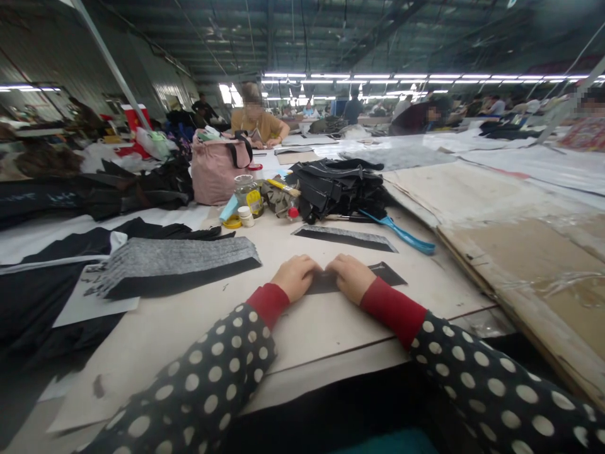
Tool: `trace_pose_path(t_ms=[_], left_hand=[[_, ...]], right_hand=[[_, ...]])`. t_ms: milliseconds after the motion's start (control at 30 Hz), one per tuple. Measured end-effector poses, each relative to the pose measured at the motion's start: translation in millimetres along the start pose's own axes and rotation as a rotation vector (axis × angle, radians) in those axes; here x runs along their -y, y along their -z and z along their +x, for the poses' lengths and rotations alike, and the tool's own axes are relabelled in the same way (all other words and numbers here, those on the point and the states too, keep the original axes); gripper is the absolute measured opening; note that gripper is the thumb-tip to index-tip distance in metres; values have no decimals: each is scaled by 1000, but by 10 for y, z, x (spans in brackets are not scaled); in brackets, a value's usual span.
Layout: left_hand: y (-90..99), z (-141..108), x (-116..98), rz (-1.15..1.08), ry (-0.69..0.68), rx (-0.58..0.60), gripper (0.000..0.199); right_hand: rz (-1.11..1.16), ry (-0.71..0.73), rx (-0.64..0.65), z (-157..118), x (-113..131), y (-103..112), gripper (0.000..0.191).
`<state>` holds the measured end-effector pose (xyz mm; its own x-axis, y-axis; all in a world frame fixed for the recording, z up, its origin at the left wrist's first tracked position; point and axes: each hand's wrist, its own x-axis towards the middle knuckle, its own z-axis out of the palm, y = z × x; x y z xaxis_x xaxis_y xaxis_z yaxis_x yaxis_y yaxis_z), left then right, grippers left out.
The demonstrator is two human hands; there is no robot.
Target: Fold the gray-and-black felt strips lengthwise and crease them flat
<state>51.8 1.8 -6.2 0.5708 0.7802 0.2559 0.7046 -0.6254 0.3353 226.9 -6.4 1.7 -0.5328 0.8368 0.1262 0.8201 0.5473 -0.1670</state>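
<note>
A dark fabric strip (390, 273) lies across the pale work surface in front of me. My left hand (297, 277) is on its left part, fingers bent and pressed together at the cloth's upper edge. Close beside it, my right hand (350, 276) grips the same strip with thumb and fingers drawn in. The fingertips are partly hidden behind the hands. Just beyond lies another strip (345, 238), grey on top with a black border. To the left, a fanned stack of grey-and-black fabric pieces (184, 265) rests near my left hand.
A blue-handled tool (401, 233) lies behind my right hand. Farther back are a heap of black cut pieces (335, 189), a glass jar (244, 186), a small white bottle (246, 216) and a pink bag (217, 167). Cardboard sheets (534, 252) cover the right side. A co-worker (258, 120) sits opposite.
</note>
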Motion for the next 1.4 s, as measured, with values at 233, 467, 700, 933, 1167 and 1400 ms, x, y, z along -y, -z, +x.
trace_pose_path(t_ms=[233, 467, 700, 933, 1167, 1400], left_hand=[[51, -2, 18, 8, -25, 48, 28], [200, -153, 301, -189, 105, 41, 25], [190, -205, 290, -200, 91, 11, 23], [249, -229, 280, 72, -65, 101, 27], [312, -304, 153, 179, -37, 121, 22], [275, -285, 224, -53, 201, 63, 42]], right_hand=[[-235, 34, 32, -54, 193, 42, 20], [-144, -41, -29, -30, 176, 30, 21], [92, 69, 33, 148, 192, 8, 36], [-142, 131, 40, 117, 381, -35, 24], [-59, 148, 48, 53, 196, 11, 25], [-84, 60, 130, -254, 126, 208, 34]])
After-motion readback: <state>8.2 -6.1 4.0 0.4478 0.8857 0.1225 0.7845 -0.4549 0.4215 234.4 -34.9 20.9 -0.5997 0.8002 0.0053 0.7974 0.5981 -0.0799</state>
